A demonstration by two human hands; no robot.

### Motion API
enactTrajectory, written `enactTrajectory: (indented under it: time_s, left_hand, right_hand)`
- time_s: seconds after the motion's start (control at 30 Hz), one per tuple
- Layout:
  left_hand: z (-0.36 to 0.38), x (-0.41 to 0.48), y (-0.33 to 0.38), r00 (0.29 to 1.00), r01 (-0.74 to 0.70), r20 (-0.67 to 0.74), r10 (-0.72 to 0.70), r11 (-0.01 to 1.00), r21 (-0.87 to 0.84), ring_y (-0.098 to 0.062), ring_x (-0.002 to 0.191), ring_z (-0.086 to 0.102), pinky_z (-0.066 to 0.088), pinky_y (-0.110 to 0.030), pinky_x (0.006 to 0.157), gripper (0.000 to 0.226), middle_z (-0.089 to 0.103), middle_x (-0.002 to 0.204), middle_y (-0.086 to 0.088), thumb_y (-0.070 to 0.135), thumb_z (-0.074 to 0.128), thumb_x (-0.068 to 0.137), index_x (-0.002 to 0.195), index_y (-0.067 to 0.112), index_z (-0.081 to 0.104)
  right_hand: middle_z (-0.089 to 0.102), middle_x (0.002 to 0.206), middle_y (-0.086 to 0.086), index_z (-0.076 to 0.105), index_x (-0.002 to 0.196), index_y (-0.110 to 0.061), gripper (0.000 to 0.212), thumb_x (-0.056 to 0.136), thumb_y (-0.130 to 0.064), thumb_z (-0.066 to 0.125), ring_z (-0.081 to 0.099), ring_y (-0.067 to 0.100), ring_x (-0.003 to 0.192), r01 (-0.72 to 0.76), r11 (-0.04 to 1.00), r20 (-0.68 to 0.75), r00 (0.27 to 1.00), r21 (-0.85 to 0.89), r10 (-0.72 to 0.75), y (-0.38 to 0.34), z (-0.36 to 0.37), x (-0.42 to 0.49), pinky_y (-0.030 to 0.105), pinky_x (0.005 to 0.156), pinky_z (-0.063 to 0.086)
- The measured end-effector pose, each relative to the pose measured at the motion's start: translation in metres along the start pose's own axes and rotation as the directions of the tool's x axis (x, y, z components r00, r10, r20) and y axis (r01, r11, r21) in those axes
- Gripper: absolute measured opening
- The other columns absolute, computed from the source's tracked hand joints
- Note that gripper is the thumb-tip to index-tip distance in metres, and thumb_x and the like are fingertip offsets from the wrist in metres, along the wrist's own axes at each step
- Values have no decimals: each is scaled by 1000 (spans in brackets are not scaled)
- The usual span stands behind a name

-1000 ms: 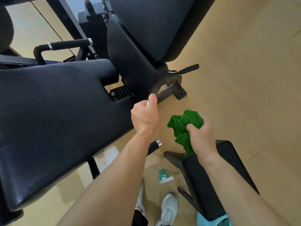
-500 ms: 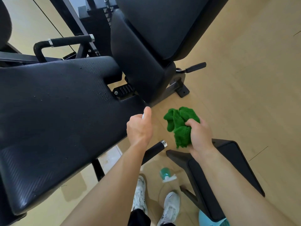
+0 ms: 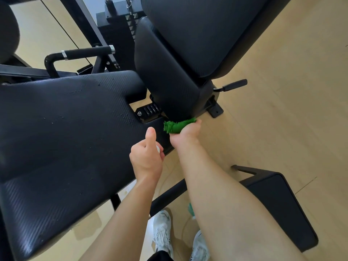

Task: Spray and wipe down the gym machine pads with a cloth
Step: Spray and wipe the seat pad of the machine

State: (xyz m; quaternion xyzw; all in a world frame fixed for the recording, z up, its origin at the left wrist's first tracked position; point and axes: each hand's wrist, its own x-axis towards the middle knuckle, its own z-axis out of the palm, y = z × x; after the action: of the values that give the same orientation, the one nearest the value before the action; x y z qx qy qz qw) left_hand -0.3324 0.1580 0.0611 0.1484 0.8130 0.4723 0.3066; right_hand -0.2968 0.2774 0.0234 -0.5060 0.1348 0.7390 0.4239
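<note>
Green cloth (image 3: 178, 126) is pressing against the back pad (image 3: 169, 81) at its lower edge, right hand (image 3: 188, 132) clenching it. Left hand (image 3: 146, 161) is gripping a mostly hidden white bottle (image 3: 157, 148) over the seat (image 3: 66, 129).

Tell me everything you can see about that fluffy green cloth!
The fluffy green cloth looks like soft terry towelling, bright green all over. It is scrunched into a bunch, not spread flat, its ragged end poking out to the left. The right hand grips it and presses it against the bottom end of the upright black textured pad. Part of it is hidden in the hand.
</note>
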Motion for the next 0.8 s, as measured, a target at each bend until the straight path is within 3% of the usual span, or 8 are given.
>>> enactTrajectory:
  time_s: [0.13, 0.23, 0.37, 0.43, 0.53, 0.67, 0.73, 0.8]
  left_hand:
    - [-4, 1, -1, 1000, -24, 0, 24, 1000, 0, -13, 51, 54, 45, -31, 63, 75, 57, 48, -5, 49, 41, 106, 57, -3, 59]
    - [-3, -2, 1, 1000, -29, 11, 29, 1000, 0, -10, 49, 52, 46, -30, 59, 76, 57, 49, -6, 53, 41, 102, 61, -9, 59]
    - [5, -6, 4, 1000, -9, 22, 9, 1000, 2, -10, 49, 51, 45, -29, 57, 77, 58, 51, -7, 54, 42, 103, 64, -10, 60]
    - [9, -9, 7, 1000, -4, 14, 4, 1000, -9, -11, 50, 51, 45, -29, 57, 78, 58, 51, -7, 56, 42, 102, 65, -10, 60]
    - [13, -11, 12, 1000, 3, 18, -2, 999, -33, -13, 51, 54, 48, -32, 60, 79, 59, 51, -9, 64, 40, 91, 60, -6, 58]
    - [18, -3, 16, 999, -16, 33, 19, 996, -87, -19, 52, 53, 49, -35, 61, 74, 57, 50, -9, 62, 44, 93, 48, 4, 51]
    - [18, -1, 16, 999, -30, 23, 32, 997, -73, -17, 51, 53, 48, -33, 59, 75, 57, 50, -8, 57, 45, 100, 54, -2, 54]
    - [19, 1, 15, 998, -56, 12, 57, 998, -34, -14, 50, 54, 47, -30, 57, 76, 58, 50, -7, 53, 43, 105, 60, -6, 58]
  right_hand:
    - [61, 134, 13, 60, 134, -18, 52, 104, -52, 34, 59, 38, 118, -7, 1000, -25, 1000, -8, 7, -5, -5, -1, 53, 106, 47]
    - [62, 134, 15, 59, 136, -16, 43, 107, -40, 40, 59, 36, 123, 25, 998, 58, 998, -50, -22, -13, -17, -25, 51, 108, 46]
    - [47, 151, 9, 30, 157, -25, 53, 107, -30, 44, 50, 27, 135, 274, 934, 266, 941, -229, -211, -23, -23, -63, 44, 116, 39]
    - [31, 161, 5, 7, 161, -32, 67, 106, -26, 43, 41, 23, 142, 507, 731, 378, 855, -457, -356, -20, -10, -74, 34, 118, 33]
    - [12, 168, 1, -13, 159, -29, 73, 107, -18, 38, 29, 18, 149, 669, 423, 471, 737, -611, -485, -11, 1, -80, 25, 115, 36]
    - [12, 168, 5, -9, 161, -17, 82, 102, -12, 49, 24, 17, 151, 751, 1, 564, 497, -660, -659, -15, 8, -71, -7, 98, 19]
    - [21, 166, 11, -3, 160, -10, 83, 100, -10, 53, 27, 21, 149, 737, -152, 596, 387, -658, -704, -20, 12, -67, -3, 101, 18]
    - [30, 162, 13, 0, 160, -7, 81, 101, -18, 55, 35, 24, 146, 722, -265, 634, 302, -640, -712, -23, 6, -59, 16, 108, 33]
